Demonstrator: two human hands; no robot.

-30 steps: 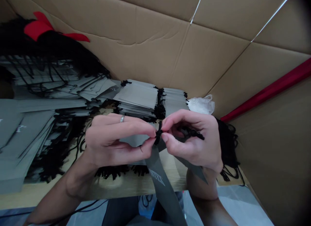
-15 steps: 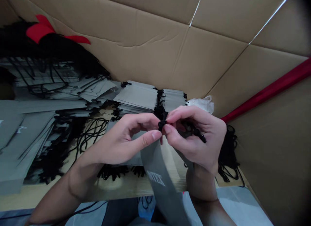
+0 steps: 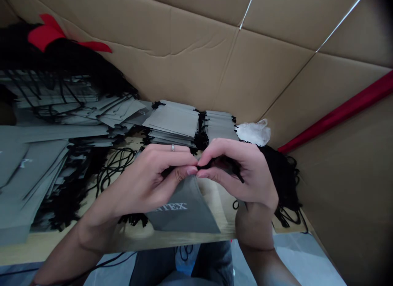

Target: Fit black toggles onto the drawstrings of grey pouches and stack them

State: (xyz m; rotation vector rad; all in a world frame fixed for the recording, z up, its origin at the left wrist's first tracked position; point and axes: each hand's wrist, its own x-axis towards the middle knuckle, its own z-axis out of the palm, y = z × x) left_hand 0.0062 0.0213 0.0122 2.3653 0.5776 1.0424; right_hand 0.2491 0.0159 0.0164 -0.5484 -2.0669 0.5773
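A grey flat drawstring pouch [image 3: 187, 221] with white lettering ending in "NTEX" hangs below my hands, over the front of the table. My left hand [image 3: 155, 177], with a ring on one finger, is closed, thumb and forefinger pinched at the pouch's black cord [image 3: 202, 167]. Fingertip to fingertip with it, my right hand [image 3: 248, 169] is also closed in a pinch on the cord. More black cord runs inside the curl of my right fingers. The fingers hide most of the cord and the pouch's top edge.
Stacked grey pouches [image 3: 175, 120] with black cord ends stand behind my hands. More pouches [image 3: 37, 163] and loose black cords [image 3: 115, 167] lie at left. A clear plastic bag [image 3: 254, 132] and a black cord bundle [image 3: 281, 179] are at right. Cardboard walls [image 3: 190, 52] enclose the wooden table [image 3: 172, 243].
The pouch has swung from hanging edgewise toward my lap to lying broadside over the table, its lettering facing up. Both hands have shifted slightly left, and the bunched black knot between them no longer shows.
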